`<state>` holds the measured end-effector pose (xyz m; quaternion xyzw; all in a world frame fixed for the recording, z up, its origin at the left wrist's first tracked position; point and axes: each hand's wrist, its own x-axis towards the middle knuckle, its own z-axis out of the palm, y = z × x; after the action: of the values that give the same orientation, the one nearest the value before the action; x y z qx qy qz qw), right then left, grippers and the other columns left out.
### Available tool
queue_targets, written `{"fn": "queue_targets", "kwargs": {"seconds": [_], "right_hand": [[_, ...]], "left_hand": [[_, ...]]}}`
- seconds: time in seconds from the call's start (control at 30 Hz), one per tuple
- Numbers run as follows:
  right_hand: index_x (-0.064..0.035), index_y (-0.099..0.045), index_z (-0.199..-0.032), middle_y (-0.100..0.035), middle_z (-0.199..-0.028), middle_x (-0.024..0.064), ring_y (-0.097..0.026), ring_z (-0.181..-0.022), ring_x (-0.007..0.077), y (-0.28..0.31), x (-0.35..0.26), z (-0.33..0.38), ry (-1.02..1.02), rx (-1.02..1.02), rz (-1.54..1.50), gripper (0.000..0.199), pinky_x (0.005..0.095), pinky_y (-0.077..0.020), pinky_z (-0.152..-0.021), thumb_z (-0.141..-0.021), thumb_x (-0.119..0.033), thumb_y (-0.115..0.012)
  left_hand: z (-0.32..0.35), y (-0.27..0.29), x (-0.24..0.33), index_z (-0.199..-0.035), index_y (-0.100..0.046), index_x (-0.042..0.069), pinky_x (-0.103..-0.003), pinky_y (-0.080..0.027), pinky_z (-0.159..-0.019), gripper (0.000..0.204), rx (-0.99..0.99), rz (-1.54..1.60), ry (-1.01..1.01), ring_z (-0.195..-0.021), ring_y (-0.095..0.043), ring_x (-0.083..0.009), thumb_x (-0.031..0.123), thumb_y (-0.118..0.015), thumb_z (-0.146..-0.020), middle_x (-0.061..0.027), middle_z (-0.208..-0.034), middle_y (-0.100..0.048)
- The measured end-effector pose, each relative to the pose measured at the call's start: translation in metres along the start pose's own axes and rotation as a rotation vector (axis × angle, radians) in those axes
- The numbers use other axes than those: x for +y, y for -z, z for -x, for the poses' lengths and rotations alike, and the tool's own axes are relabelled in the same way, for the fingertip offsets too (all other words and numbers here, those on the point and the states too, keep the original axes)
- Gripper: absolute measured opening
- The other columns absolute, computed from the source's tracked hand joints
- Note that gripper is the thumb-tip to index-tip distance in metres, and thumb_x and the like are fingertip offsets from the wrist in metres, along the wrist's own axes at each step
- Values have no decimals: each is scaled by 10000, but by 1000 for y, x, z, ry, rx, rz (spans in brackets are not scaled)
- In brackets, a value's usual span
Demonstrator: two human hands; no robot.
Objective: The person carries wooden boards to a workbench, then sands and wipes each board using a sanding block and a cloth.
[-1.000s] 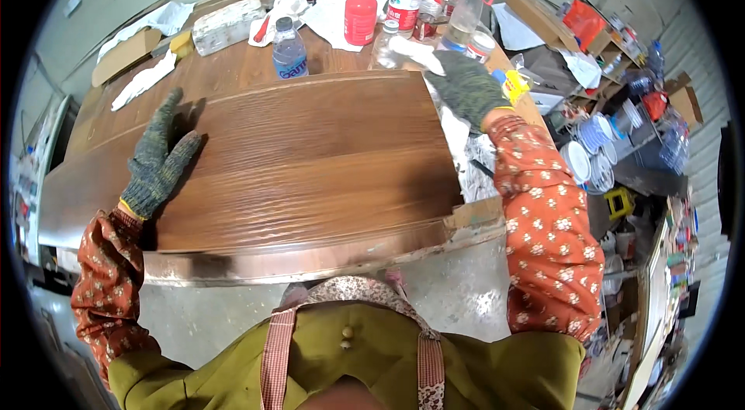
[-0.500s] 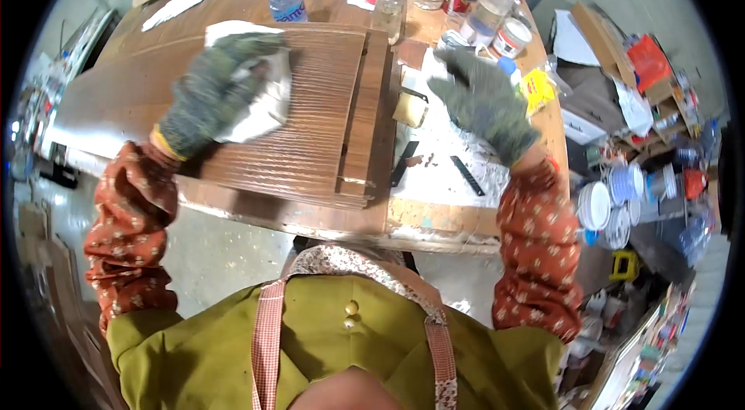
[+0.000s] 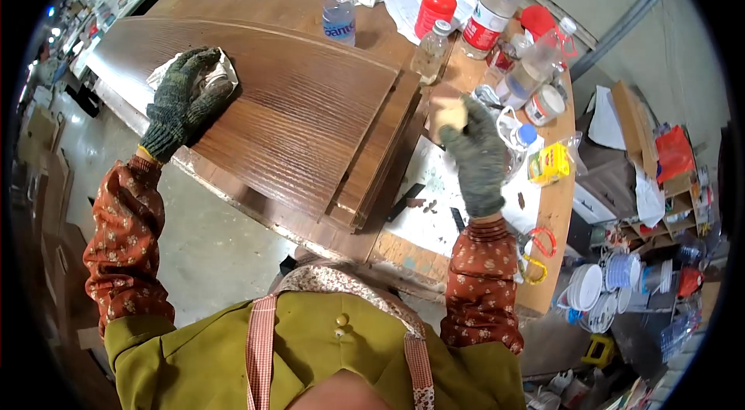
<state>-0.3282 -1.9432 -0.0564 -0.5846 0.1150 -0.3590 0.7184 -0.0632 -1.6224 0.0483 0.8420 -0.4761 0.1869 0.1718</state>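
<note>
My left hand (image 3: 186, 100), in a dark green-grey knit glove, presses a bunched white cloth (image 3: 225, 70) onto the left part of a glossy brown wood-grain panel (image 3: 287, 123). Its fingers curl over the cloth. On the right side of the table, my right hand (image 3: 479, 154), gloved alike, pinches a small pale-yellow sponge-like block (image 3: 450, 117) between thumb and fingers. That hand is over the paint-spotted white paper (image 3: 434, 169). A flat black strip (image 3: 406, 202) lies below and left of it, and a second one is partly covered by my right forearm.
A clear bottle (image 3: 338, 14) stands behind the panel. Near my right hand are a small glass bottle (image 3: 431, 51), a red-lidded jar (image 3: 435, 13), a large plastic bottle (image 3: 497, 10), a white tub (image 3: 545, 104) and a yellow packet (image 3: 549, 164). White buckets (image 3: 583, 287) sit beyond the table's right edge.
My left hand and the cloth have moved left along the panel. My right hand has reached in and taken up the pale-yellow block from the paper. The whole view has turned.
</note>
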Motion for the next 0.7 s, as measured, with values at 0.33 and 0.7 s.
{"fn": "queue_targets", "kwargs": {"seconds": [0.33,0.7], "right_hand": [[30,-504,-1203,-593,-1068,91,-595,-966,177,-25,-38,-49,-43,-202,-66,422,255,-509,-794,-892,-237,-603],[-12,-584,-1134,-610,-1069,171,-585,-1008,290,-81,-54,-2,883,-211,1127,437,391,-468,-871,-781,-237,-711]], "left_hand": [[3,-3,-1,-1097,-576,13,-386,-418,-934,354,106,-14,38,-1082,-541,-305,185,-644,-795,-167,-1132,-568],[1,-1,-1,-1073,-600,17,-390,-432,-927,384,100,10,106,-1065,-551,-324,267,-651,-787,-162,-1134,-581]]}}
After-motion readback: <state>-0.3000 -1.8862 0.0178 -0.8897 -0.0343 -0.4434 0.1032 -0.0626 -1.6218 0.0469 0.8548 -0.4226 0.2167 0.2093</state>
